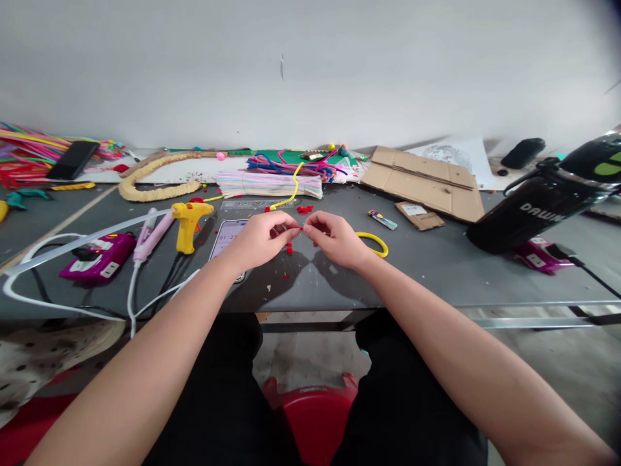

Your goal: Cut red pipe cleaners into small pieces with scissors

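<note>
My left hand and my right hand meet above the grey table, fingertips almost touching. Both are closed in a pinch on a small red piece, mostly hidden by the fingers. More red bits lie on the table just below, and a red cluster sits behind the hands. A bent yellow pipe cleaner stands out behind them. Beside my right wrist lies a thick yellow loop. A lit phone is partly covered by my left hand and forearm.
On the left are a yellow glue gun, a pink heating tool and a purple power strip with cables. Pipe cleaner bundles lie behind; cardboard and a black bottle stand right.
</note>
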Action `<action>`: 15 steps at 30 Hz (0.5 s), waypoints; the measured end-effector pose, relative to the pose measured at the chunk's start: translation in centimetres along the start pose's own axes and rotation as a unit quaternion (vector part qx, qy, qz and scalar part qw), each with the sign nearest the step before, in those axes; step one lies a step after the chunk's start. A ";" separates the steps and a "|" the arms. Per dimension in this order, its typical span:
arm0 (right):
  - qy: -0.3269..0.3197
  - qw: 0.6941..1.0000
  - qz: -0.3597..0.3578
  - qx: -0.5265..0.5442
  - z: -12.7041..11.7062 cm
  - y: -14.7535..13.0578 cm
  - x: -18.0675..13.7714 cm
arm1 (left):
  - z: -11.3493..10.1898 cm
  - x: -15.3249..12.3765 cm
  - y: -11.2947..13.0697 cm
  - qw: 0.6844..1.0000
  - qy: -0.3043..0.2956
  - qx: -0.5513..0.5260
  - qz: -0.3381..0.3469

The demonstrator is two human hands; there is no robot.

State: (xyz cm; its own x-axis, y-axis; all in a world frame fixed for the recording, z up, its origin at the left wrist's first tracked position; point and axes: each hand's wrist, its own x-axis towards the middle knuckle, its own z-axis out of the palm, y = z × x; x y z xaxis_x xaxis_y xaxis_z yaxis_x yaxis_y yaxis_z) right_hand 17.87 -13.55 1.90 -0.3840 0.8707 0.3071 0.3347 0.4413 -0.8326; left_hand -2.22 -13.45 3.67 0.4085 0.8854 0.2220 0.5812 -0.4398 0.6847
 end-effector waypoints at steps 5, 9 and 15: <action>-0.001 1.000 0.007 0.003 0.1 0.0 0.0 | 0.4 0.0 0.3 1.000 0.000 -0.018 0.006; 0.003 0.999 0.021 0.033 0.1 0.0 0.1 | 0.3 0.2 0.2 1.000 0.025 -0.007 0.012; 0.011 0.995 0.072 0.075 -0.1 -0.7 0.3 | -0.4 0.2 -0.3 0.999 0.028 0.009 0.017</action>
State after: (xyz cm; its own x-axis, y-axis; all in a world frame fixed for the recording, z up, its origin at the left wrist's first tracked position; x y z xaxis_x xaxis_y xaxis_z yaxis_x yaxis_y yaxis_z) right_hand 17.61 -13.61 2.62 -0.3229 0.9274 0.1889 0.2515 0.2765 -0.9275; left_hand -2.62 -13.06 3.77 0.3883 0.8766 0.2843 0.5802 -0.4723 0.6635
